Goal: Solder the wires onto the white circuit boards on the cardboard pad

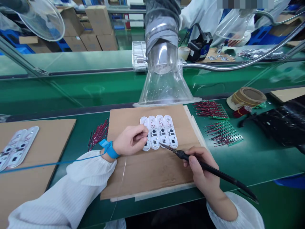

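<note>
Several white rounded circuit boards (171, 131) lie side by side on a cardboard sheet (152, 178), each with small black parts and thin red wires. My left hand (130, 140), with a blue wrist strap (111, 149), is closed in a pinch over the leftmost board. Between its fingers is a thin solder wire (124, 169), trailing down across the cardboard. My right hand (205, 170) is wrapped round a black soldering iron (224, 175). The iron's tip is at the lower part of the middle boards, close to the solder's end; whether they touch I cannot tell.
A clear fume hood (165, 90) hangs just beyond the boards. Red wire bundles (98, 135) and green boards with wires (228, 133) lie either side. A tape roll (246, 98) and black bag (283, 122) are right; another cardboard (30, 187) is left. A co-worker (205, 16) sits opposite.
</note>
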The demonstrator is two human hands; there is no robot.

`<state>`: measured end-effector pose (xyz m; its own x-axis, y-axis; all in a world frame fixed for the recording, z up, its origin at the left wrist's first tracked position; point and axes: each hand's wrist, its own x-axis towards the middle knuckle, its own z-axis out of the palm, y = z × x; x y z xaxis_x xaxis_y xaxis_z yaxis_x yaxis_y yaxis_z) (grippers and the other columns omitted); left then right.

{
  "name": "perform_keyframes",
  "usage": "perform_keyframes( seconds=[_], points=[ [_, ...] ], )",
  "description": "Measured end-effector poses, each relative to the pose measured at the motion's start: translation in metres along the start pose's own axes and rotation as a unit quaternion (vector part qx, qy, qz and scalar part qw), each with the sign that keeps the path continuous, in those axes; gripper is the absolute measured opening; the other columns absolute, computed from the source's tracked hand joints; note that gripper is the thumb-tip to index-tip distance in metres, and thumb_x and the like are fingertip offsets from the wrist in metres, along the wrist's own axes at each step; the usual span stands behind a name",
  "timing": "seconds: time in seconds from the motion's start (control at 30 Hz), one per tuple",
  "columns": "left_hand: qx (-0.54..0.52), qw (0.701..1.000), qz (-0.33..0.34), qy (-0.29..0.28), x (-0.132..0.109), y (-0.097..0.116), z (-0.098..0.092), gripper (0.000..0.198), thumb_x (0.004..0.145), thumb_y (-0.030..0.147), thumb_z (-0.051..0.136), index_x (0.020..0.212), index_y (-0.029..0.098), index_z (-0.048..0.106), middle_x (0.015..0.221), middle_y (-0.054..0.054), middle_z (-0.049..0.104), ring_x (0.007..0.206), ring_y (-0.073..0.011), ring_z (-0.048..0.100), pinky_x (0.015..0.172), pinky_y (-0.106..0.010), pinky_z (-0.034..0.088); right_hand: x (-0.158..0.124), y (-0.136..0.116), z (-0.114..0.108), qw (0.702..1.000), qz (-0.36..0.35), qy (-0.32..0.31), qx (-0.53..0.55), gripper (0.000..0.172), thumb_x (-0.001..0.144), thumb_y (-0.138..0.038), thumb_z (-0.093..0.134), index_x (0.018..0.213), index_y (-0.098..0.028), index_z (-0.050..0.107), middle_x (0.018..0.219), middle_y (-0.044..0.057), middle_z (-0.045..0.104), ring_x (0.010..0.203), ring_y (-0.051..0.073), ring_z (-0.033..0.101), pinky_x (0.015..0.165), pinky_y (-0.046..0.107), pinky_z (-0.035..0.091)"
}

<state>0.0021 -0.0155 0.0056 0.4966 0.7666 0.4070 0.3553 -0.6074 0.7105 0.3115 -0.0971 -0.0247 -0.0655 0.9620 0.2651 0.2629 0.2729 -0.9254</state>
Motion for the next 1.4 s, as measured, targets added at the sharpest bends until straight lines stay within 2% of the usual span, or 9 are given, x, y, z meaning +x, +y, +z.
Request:
perform_keyframes(
  seconds=[0.27, 0.67, 0.93, 1.2, 1.4],
  points=[
    [0.002, 0.997, 0.079, 0.008, 0.006, 0.007, 0.009, 0.013, 0.099, 0.014, 0.059, 0.087, 0.021, 0.058, 0.069, 0.005, 0.05, 0.062, -0.011, 0.044, 0.059, -0.025, 0.038, 0.008, -0.011, 0.001, 1.0, 0.02, 0.012, 0.016, 0.018, 0.109, -0.04, 0.067, 0.101, -0.024, 0.071, 0.074, -0.001, 0.07, 0.059, 0.015, 0.068, 0.054, 0.024, 0.057],
    [0.01, 0.998, 0.067, -0.007, 0.005, 0.004, 0.011, 0.014, 0.101, 0.017, 0.059, 0.088, 0.021, 0.059, 0.072, 0.002, 0.058, 0.066, -0.0128, 0.05, 0.063, -0.026, 0.042, 0.005, -0.003, -0.002, 1.0, 0.006, -0.02, -0.023, 0.014, 0.108, -0.037, 0.067, 0.103, -0.024, 0.072, 0.077, 0.001, 0.071, 0.061, 0.016, 0.069, 0.054, 0.026, 0.058],
    [0.011, 0.997, 0.072, -0.001, 0.006, 0.006, 0.011, 0.014, 0.1, 0.016, 0.059, 0.087, 0.021, 0.058, 0.072, 0.003, 0.056, 0.066, -0.0123, 0.049, 0.062, -0.025, 0.04, 0.003, -0.002, -0.003, 1.0, 0.003, -0.009, 0.0, 0.01, 0.109, -0.034, 0.067, 0.105, -0.026, 0.072, 0.078, -0.001, 0.071, 0.06, 0.015, 0.068, 0.054, 0.024, 0.056],
    [0.023, 0.998, 0.059, -0.02, 0.006, 0.007, 0.01, 0.015, 0.101, 0.017, 0.057, 0.087, 0.021, 0.058, 0.071, 0.002, 0.057, 0.067, -0.0134, 0.05, 0.064, -0.026, 0.042, 0.007, -0.007, -0.001, 0.999, -0.003, -0.013, -0.035, 0.018, 0.108, -0.04, 0.067, 0.101, -0.024, 0.073, 0.077, 0.001, 0.071, 0.061, 0.017, 0.07, 0.056, 0.026, 0.059],
    [0.014, 0.998, 0.062, -0.021, 0.006, 0.005, 0.011, 0.013, 0.102, 0.017, 0.058, 0.089, 0.021, 0.06, 0.075, 0.001, 0.062, 0.068, -0.0135, 0.052, 0.065, -0.026, 0.044, 0.004, -0.002, -0.003, 1.0, 0.009, -0.01, -0.007, 0.014, 0.109, -0.038, 0.067, 0.105, -0.025, 0.072, 0.079, 0.001, 0.072, 0.062, 0.016, 0.069, 0.055, 0.026, 0.058]
  ],
)
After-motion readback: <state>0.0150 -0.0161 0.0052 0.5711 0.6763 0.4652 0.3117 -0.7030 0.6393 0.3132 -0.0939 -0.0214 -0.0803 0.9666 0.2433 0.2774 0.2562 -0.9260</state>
